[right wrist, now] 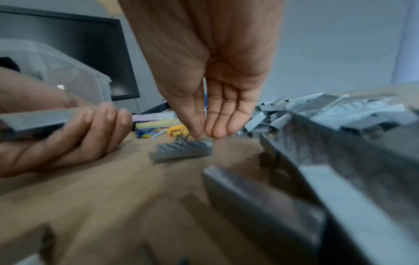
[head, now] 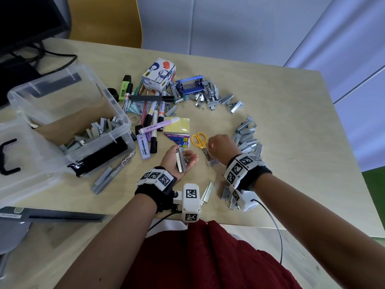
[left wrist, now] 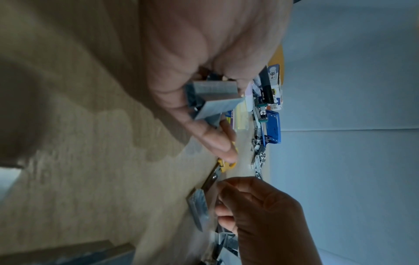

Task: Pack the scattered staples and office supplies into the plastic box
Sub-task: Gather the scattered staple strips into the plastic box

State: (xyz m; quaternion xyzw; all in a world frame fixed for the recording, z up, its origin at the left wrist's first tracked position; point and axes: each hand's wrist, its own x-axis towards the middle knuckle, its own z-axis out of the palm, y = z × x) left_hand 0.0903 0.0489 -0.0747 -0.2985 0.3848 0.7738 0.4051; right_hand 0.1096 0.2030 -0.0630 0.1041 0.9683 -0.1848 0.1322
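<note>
Head view, left hand: the left hand (head: pixel 179 161) lay palm up near the table's front edge, its fingers curled round a bundle of staple strips (head: pixel 180 162); judged as a holding hand, kept cupped so that strips could be gathered before 1 trip to the box.
Head view, right hand: the right hand (head: pixel 221 147) hung back-up over a loose staple strip (head: pixel 213 162) just beside the scissors (head: pixel 200 142); its fingers were hidden from here.
Head view, box: the plastic box (head: pixel 123 116) stood at the left of the table (head: pixel 291 126), well apart from both hands, with staple strips already inside; markers, sticky notes and 2 larger staple heaps were still outside, so the packing looked far from done.
Left wrist view, grip: the thumb and fingers (left wrist: pixel 213 141) pinched the bundle of staple strips at its end, the strips stacked flat together, probably to stop them sliding apart.
Left wrist view, other hand: the right hand showed below with fingers bent beside the loose staple strip; contact could not be told.
Right wrist view, fingers: the fingertips (right wrist: pixel 217 129) pointed down, nearly straight and close together, just above or touching the top of the loose staple strip, gripping nothing yet.
Right wrist view, strip: it lay prongs up on the table, so a pinch from the sides seemed the safer hold.
</note>
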